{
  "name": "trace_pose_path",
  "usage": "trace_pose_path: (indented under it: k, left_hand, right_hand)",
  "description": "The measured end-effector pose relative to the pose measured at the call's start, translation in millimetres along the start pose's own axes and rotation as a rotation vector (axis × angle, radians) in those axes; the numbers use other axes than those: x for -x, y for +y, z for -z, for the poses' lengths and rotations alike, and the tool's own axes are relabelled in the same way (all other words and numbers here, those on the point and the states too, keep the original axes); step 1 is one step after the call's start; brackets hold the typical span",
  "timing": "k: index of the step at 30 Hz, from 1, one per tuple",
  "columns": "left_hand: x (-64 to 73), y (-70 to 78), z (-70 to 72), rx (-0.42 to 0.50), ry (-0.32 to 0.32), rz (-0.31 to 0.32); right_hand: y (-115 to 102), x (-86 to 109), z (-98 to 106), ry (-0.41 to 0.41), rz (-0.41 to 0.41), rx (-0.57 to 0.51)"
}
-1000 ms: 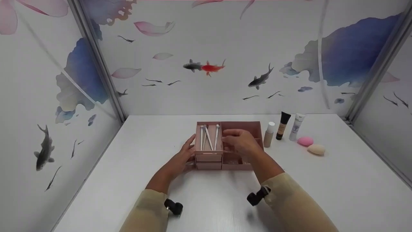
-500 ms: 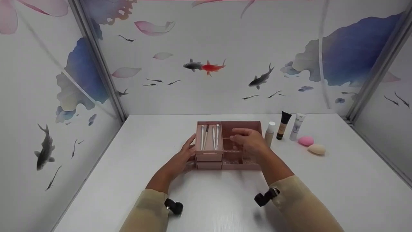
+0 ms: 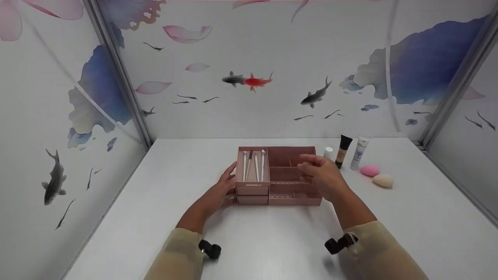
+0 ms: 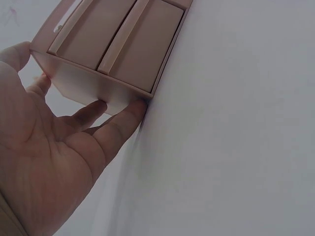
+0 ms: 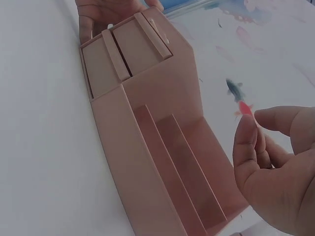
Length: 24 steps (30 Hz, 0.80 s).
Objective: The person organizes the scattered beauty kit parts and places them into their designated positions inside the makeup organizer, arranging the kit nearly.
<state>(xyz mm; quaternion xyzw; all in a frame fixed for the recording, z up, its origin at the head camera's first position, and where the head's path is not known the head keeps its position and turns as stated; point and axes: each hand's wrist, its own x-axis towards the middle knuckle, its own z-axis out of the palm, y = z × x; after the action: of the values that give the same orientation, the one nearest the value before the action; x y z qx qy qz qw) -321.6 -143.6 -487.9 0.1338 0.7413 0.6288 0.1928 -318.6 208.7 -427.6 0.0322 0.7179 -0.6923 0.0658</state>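
Observation:
A pink makeup organizer (image 3: pixel 294 202) stands on the white table, with two small drawers at its front left and open compartments on the right. On its left top tray lie several slim sticks (image 3: pixel 256 166) like makeup brushes, most of them white, one dark. My left hand (image 3: pixel 216 196) touches the organizer's left side; in the left wrist view, its extended fingers (image 4: pixel 120 125) rest along the side wall. Over the right end of the compartments hovers my right hand (image 3: pixel 327 177), fingers loosely bent. Thumb and forefinger come close together with nothing between them in the right wrist view.
Right of the organizer stand a white-capped bottle (image 3: pixel 328 152), partly behind my right hand, a black-capped tube (image 3: pixel 343 151) and a white tube (image 3: pixel 360 153). A pink sponge (image 3: pixel 369 170) and a beige sponge (image 3: pixel 383 180) lie near them. Printed wall panels (image 3: pixel 280 46) enclose the table.
My right hand has moved right, away from the stick tray, uncovering the compartments. The sticks now lie spread and nearly parallel; before, two were crossed. My left hand has stayed in place.

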Motion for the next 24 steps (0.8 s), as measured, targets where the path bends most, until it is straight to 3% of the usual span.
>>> trace_pose_path:
  k: [6, 12, 24]
  left_hand:
    - [-0.8, -0.6, 1.0, -0.017, 0.008, 0.004]
    - [-2.3, -0.4, 0.9, -0.023, 0.012, 0.004]
    - [0.3, 1.3, -0.5, -0.061, 0.015, -0.015]
  right_hand:
    - [2, -0.3, 17, -0.007, 0.007, 0.008]
    - [3, 1.5, 48, 0.014, 0.010, 0.031]
    - [18, 8.5, 120, 0.165, -0.036, 0.185]
